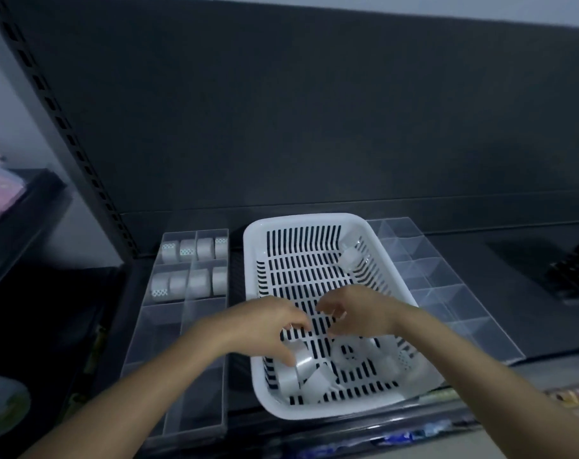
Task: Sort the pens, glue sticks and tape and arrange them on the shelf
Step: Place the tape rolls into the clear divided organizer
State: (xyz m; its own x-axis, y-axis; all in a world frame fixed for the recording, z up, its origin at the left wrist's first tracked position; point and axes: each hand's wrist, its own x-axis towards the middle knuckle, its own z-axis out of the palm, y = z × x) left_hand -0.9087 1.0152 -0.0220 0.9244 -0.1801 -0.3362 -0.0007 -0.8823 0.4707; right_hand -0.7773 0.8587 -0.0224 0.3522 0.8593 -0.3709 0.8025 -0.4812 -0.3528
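A white slotted basket [255,246] stands on the dark shelf [447,246]. Several white tape rolls [347,354] lie at its near end, and one more tape roll [351,258] lies at the far right corner. My left hand [268,323] reaches into the basket with curled fingers touching a tape roll [301,361]. My right hand [357,314] hovers over the basket, fingers curled, holding nothing that I can make out. A clear divided organizer [169,319] to the left holds several tape rolls [189,281] in its two far rows.
A second clear divided organizer [453,293] stands right of the basket, its cells bare. A dark object [576,276] lies at the far right of the shelf. The slotted shelf upright [66,127] rises at left. Coloured packets [414,435] show on the level below.
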